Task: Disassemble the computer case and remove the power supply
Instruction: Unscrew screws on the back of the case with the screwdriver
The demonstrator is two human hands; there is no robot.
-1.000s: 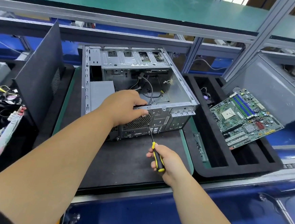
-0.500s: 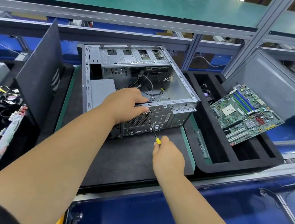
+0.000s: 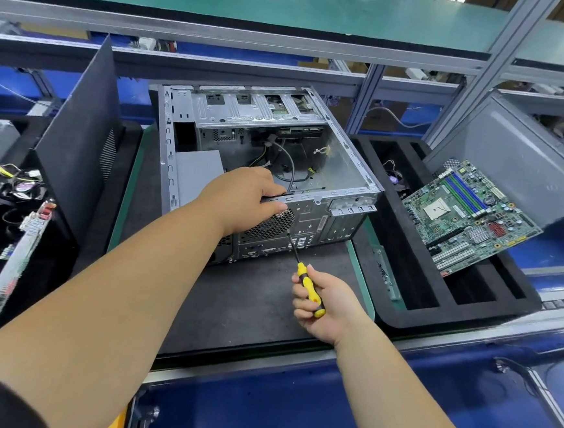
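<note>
An open grey computer case point(image 3: 342, 157) lies on its side on the dark mat point(image 3: 253, 306), rear panel toward me. Inside at its left sits the grey power supply point(image 3: 196, 173). My left hand point(image 3: 244, 197) grips the top edge of the rear panel, fingers curled over it above the round fan grille point(image 3: 273, 226). My right hand point(image 3: 324, 305) holds a yellow-and-black screwdriver point(image 3: 308, 290), whose tip touches the rear panel just below the grille. Loose cables point(image 3: 287, 167) lie inside the case.
A black side panel point(image 3: 78, 130) leans upright on the left. A black foam tray point(image 3: 415, 258) at the right carries a green motherboard point(image 3: 466, 215) leaning on a grey panel point(image 3: 521, 158). Removed parts and wires point(image 3: 19, 227) fill the left tray. A shelf frame point(image 3: 287, 42) runs overhead.
My right hand has turned on the screwdriver, palm rolling back over so the handle shows again; the tip stays at the rear panel. My left hand keeps its grip on the case edge.
</note>
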